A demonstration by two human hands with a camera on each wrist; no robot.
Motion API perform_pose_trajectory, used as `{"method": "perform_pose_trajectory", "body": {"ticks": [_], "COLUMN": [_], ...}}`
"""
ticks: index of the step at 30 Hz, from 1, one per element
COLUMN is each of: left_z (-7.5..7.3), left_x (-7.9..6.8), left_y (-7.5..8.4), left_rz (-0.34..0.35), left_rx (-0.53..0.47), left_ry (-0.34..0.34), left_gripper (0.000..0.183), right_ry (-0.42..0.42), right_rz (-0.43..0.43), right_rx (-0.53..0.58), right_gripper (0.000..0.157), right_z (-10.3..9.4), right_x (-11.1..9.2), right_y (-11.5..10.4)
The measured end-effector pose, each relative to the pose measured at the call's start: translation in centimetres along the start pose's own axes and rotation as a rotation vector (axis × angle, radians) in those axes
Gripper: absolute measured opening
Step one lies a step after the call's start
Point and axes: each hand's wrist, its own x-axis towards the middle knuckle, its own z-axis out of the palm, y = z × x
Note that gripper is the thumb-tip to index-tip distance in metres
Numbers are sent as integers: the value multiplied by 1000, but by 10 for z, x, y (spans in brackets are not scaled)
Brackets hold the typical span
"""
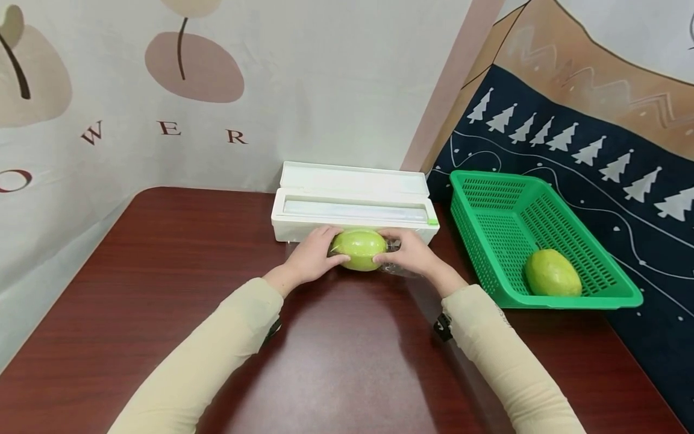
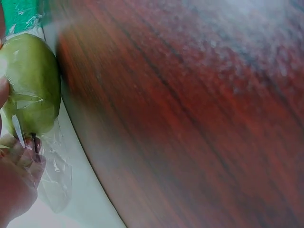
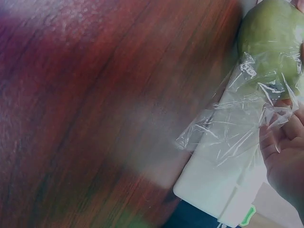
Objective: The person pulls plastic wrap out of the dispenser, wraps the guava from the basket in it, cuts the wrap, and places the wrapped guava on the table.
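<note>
A yellow-green oval fruit (image 1: 359, 249) with a dark stem (image 2: 34, 142) is held between both hands, in front of a white cling film box (image 1: 347, 229). My left hand (image 1: 312, 255) grips its left end, thumb at the near side and fingers on the far side. My right hand (image 1: 410, 252) holds the right end the same way. Clear cling film (image 3: 228, 123) covers the fruit and hangs loose and crumpled past both ends, as the wrist views show. The box's lid (image 1: 355, 178) stands raised at the back.
To the right, a green plastic basket (image 1: 488, 295) holds a second fruit (image 1: 552, 273) of the same kind. The brown wooden table (image 1: 358, 374) stretches toward me. Printed cloths (image 1: 347, 78) hang behind the table and to the right.
</note>
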Motion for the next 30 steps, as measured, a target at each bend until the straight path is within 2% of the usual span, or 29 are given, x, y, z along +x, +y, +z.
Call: {"method": "perform_pose_trajectory", "body": {"ticks": [17,24,30], "left_z": [-1,-3,-4], "left_x": [2,3,5], "left_y": [0,1,3], "left_rz": [-18,-1,-26], "left_rx": [40,41,26], "left_ry": [-23,-12,-9], "left_gripper": [62,60,61], "right_ry": [21,15,3], "right_rz": [10,39,10], "right_rx": [-79,-79,-117], "right_gripper": [49,48,45], "right_z": [1,1,1], "right_x": [3,3,4], "right_y": [-2,-3,0]}}
